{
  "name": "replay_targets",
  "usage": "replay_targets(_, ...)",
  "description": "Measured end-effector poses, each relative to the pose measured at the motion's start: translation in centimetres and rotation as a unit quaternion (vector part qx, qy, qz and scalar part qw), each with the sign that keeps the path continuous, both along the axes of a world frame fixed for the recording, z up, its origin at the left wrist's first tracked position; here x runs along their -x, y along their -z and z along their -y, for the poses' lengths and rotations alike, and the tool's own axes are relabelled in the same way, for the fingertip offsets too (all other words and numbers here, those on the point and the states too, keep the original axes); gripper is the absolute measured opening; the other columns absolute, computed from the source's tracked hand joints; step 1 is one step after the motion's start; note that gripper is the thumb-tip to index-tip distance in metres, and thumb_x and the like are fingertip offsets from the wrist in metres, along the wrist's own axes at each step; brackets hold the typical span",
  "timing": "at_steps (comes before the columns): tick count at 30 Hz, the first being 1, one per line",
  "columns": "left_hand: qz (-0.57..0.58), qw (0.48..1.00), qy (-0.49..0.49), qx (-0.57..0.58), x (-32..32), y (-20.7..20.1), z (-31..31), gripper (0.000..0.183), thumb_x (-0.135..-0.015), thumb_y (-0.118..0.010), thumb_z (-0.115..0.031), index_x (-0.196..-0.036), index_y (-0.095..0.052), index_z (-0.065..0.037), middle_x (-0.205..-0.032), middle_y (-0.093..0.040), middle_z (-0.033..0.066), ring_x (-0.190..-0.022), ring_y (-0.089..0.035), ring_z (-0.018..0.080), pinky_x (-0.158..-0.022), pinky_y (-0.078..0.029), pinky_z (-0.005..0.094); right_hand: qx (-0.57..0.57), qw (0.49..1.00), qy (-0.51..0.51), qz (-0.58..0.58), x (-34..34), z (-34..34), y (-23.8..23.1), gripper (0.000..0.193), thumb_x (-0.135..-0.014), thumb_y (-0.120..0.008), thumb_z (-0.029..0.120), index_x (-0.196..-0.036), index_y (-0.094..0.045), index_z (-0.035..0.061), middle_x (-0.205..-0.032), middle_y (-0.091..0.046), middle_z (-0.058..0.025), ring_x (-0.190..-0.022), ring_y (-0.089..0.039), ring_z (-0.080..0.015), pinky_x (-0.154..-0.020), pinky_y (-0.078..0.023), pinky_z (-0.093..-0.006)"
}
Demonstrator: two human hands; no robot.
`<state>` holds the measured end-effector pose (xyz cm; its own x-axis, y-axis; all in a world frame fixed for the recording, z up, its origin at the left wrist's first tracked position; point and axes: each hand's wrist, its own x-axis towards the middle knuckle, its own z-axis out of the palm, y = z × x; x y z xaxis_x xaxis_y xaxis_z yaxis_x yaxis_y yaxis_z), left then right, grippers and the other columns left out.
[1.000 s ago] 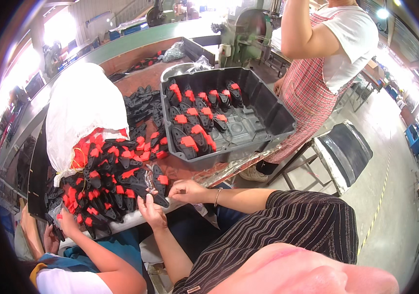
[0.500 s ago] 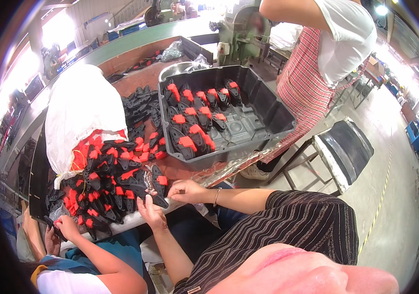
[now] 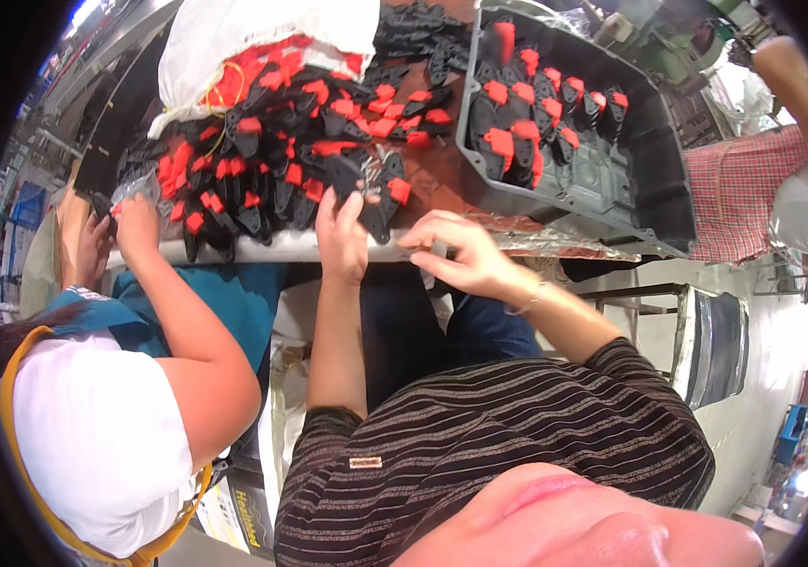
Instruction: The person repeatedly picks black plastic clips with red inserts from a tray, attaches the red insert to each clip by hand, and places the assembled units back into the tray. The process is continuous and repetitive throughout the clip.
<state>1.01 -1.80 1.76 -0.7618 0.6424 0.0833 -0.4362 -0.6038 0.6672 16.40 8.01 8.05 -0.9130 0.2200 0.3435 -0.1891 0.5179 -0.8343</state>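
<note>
My left hand (image 3: 340,236) is raised at the near edge of the table, its fingertips apart. They are beside a small heap of metal pins (image 3: 372,178) and a dark pointed part (image 3: 380,223), with no object visible between them. My right hand (image 3: 460,253) hovers to the right of that part, fingers bent and the thumb a little apart from them. Nothing shows in its grasp. Around the pins spreads a pile of black clip-like parts with red tabs (image 3: 253,213). A white sack (image 3: 262,28) spills red pieces (image 3: 276,61) behind them.
At the right a deep black tray (image 3: 602,203) holds rows of the black-and-red parts. A co-worker's hand (image 3: 137,227) works at the pile's left end. Another person in a checked apron (image 3: 739,180) is beyond the tray. A stool (image 3: 715,345) stands on the right.
The view has turned, so the table sits higher in it. My right hand has drawn away from the dark part, its fingers loosened. My left hand stays close to the pins.
</note>
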Motion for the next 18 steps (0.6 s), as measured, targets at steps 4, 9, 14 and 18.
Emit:
replay_targets(4,0.002,1.000,0.030,-0.009,1.1,-0.4,-1.2,0.019,-0.092,-0.052,-0.002,-0.111,-0.054,0.000,-0.097,-0.062,0.0074,-0.088,-0.062,0.0161,-0.079,-0.053,0.0318,-0.126,0.990,-0.056,-0.014,-0.3,-1.9,-8.6,0.011,-0.079,-0.066,0.005,-0.090,-0.066,0.0041,-0.081,-0.064,-0.0070,-0.074,-0.064,-0.0225,-0.065,-0.051,-0.0315)
replay_targets(9,-0.042,0.997,0.061,-0.009,1.4,2.8,-2.3,0.021,-0.093,-0.050,-0.005,-0.113,-0.053,0.001,-0.098,-0.062,0.0077,-0.086,-0.062,0.0151,-0.078,-0.051,0.0293,-0.221,0.972,0.036,0.071,7.4,-10.0,-12.8,0.015,-0.081,-0.069,0.015,-0.088,-0.068,0.0013,-0.083,-0.068,-0.0081,-0.074,-0.064,-0.0178,-0.067,-0.051,-0.0302)
replay_targets(14,0.015,0.996,0.092,-0.001,2.0,1.8,-2.0,0.020,-0.092,-0.051,-0.005,-0.112,-0.053,0.000,-0.096,-0.063,0.0074,-0.086,-0.063,0.0155,-0.076,-0.053,0.0285,-0.313,0.919,0.020,0.237,16.6,-16.3,-9.9,0.024,-0.083,-0.061,0.023,-0.095,-0.066,0.0034,-0.086,-0.069,-0.0154,-0.081,-0.066,-0.0299,-0.075,-0.050,-0.0409)
replay_targets(18,0.049,0.995,0.089,-0.006,2.1,2.4,-1.9,0.020,-0.092,-0.051,-0.004,-0.112,-0.052,-0.001,-0.098,-0.062,0.0060,-0.088,-0.063,0.0152,-0.079,-0.054,0.0293,-0.437,0.844,-0.061,0.305,21.9,-20.1,-4.3,0.028,-0.079,-0.062,0.027,-0.096,-0.068,0.0052,-0.090,-0.068,-0.0168,-0.086,-0.065,-0.0334,-0.078,-0.050,-0.0414)
